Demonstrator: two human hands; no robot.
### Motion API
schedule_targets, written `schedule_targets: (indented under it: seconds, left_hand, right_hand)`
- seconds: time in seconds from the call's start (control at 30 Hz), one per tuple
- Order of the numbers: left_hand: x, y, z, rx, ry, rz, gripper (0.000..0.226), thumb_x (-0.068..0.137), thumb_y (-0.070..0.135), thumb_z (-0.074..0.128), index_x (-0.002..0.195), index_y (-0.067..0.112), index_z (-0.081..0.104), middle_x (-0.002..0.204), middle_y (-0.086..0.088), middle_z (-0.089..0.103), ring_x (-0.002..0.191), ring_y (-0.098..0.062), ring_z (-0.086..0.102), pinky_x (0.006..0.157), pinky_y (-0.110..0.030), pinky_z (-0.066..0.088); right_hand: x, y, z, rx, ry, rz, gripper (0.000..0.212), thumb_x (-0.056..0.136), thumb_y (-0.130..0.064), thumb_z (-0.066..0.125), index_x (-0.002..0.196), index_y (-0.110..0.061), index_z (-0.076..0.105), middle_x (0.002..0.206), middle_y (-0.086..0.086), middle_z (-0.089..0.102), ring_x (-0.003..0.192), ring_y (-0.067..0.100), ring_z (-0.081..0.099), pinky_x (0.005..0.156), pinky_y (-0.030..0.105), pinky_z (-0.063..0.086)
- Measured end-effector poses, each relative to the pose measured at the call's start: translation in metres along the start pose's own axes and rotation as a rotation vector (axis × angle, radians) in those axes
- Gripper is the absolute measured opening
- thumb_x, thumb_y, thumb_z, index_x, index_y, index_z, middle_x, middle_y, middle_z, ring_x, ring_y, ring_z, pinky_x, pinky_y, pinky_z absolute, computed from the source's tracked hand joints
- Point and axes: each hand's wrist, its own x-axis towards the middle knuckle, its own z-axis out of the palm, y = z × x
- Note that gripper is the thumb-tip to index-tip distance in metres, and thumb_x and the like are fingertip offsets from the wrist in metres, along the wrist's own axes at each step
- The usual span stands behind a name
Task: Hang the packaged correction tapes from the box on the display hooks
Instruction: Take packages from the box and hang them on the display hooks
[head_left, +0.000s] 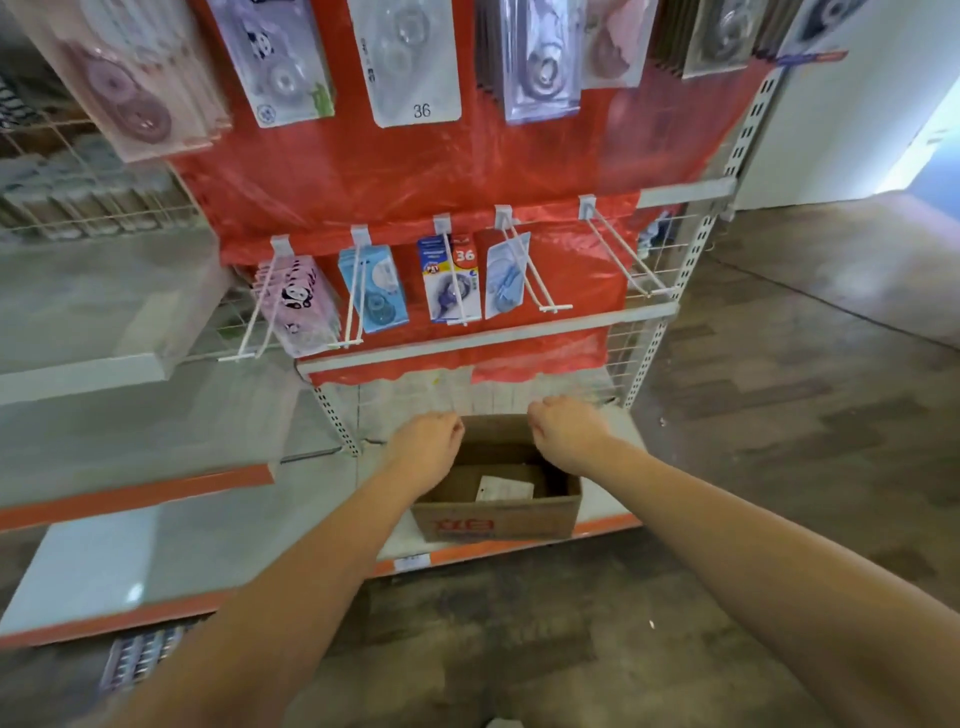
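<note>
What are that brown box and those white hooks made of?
The box looks like plain corrugated cardboard: matte brown, folded flaps, red print on its front. The hooks appear to be thin metal wire with a white coating, though white plastic cannot be ruled out.

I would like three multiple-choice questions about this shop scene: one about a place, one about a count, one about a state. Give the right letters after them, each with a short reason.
1. Where does the cardboard box stand?
A. on the floor
B. on the bottom shelf
C. on a hook

2. How many hooks does the lower row hold?
A. three
B. five
C. eight

3. What is the state of the rightmost hook of that row?
A. bare
B. full of packages
C. broken off

Answers:
1 B, the box rests on the white shelf with the orange edge, under the left hand and the right hand.
2 B, five white hooks stick out from the rail.
3 A, no package hangs on it, while the panda packages fill the leftmost one.
</note>
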Motion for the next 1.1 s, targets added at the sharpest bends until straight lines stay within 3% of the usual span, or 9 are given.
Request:
schedule_targets:
  seconds: [0.37, 0.5, 0.7, 0.87, 1.1]
  left_hand:
    - [0.041, -0.063, 0.109, 0.001, -0.2, -0.13, 0.027, 0.101, 0.029, 0.037, 0.112, 0.017, 0.058, 0.105, -0.004, 0.062, 0.094, -0.02, 0.058, 0.077, -0.031, 0.047]
    - [0.065, -0.075, 0.154, 0.032, -0.263, -0.129, 0.026, 0.1, 0.027, 0.037, 0.113, 0.018, 0.058, 0.105, -0.002, 0.063, 0.093, -0.019, 0.059, 0.083, -0.036, 0.051]
    - [0.125, -0.089, 0.233, 0.026, -0.219, -0.125, 0.023, 0.101, 0.026, 0.039, 0.113, 0.019, 0.057, 0.102, 0.0, 0.063, 0.083, -0.012, 0.056, 0.071, -0.025, 0.046]
    - [0.178, -0.112, 0.313, -0.019, -0.247, -0.055, 0.023, 0.099, 0.027, 0.042, 0.111, 0.02, 0.06, 0.105, 0.001, 0.064, 0.092, -0.014, 0.06, 0.08, -0.033, 0.053]
    - [0.256, -0.15, 0.418, 0.098, -0.317, 0.03, 0.023, 0.097, 0.027, 0.046, 0.116, 0.021, 0.057, 0.113, 0.001, 0.059, 0.102, -0.016, 0.056, 0.084, -0.029, 0.047]
  right_hand:
    - [0.054, 0.044, 0.112, 0.052, -0.232, 0.103, 0.032, 0.099, -0.018, 0.039, 0.129, -0.012, 0.049, 0.127, 0.01, 0.053, 0.12, 0.028, 0.047, 0.101, 0.04, 0.042]
    - [0.081, 0.066, 0.154, 0.064, -0.287, 0.133, 0.039, 0.099, -0.017, 0.038, 0.138, -0.015, 0.041, 0.134, 0.007, 0.05, 0.126, 0.025, 0.043, 0.106, 0.038, 0.037]
    - [0.144, 0.094, 0.231, 0.06, -0.244, 0.106, 0.029, 0.098, -0.017, 0.042, 0.126, -0.017, 0.05, 0.121, 0.006, 0.058, 0.113, 0.025, 0.052, 0.1, 0.04, 0.044]
    - [0.203, 0.113, 0.308, 0.024, -0.233, 0.04, 0.031, 0.096, -0.014, 0.045, 0.127, -0.016, 0.05, 0.121, 0.006, 0.057, 0.112, 0.025, 0.051, 0.093, 0.038, 0.045]
    - [0.29, 0.117, 0.433, -0.143, -0.303, -0.084, 0.042, 0.095, -0.013, 0.048, 0.136, -0.015, 0.041, 0.127, 0.009, 0.052, 0.115, 0.026, 0.05, 0.088, 0.035, 0.045]
